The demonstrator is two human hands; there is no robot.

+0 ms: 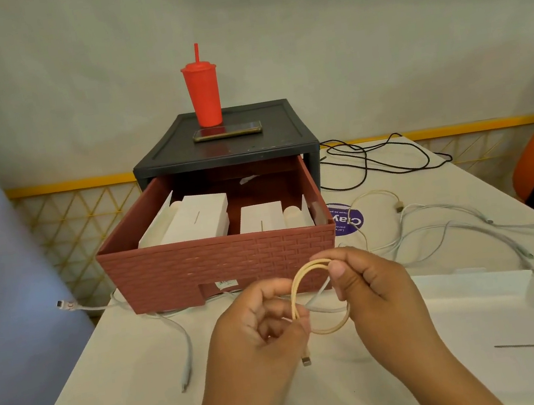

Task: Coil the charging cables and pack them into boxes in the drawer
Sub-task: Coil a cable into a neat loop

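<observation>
A cream charging cable (321, 298) is looped into a small coil between my hands, just in front of the open brick-patterned drawer (219, 265). My left hand (261, 335) pinches the coil's left side, with a connector hanging below it. My right hand (371, 283) pinches the coil's top right. The cable's tail runs right to a USB plug (399, 207). White boxes (198, 217) (261, 217) stand in the drawer. Pale cables (453, 226) lie tangled at the right, and another pale cable (182, 340) trails at the left.
The black drawer cabinet (226, 149) carries a red tumbler (202, 90) and a phone (227, 131). A black cable (373, 158) sprawls behind at the right. A white box lid (471, 282) lies at the right. The table's left edge is close to the drawer.
</observation>
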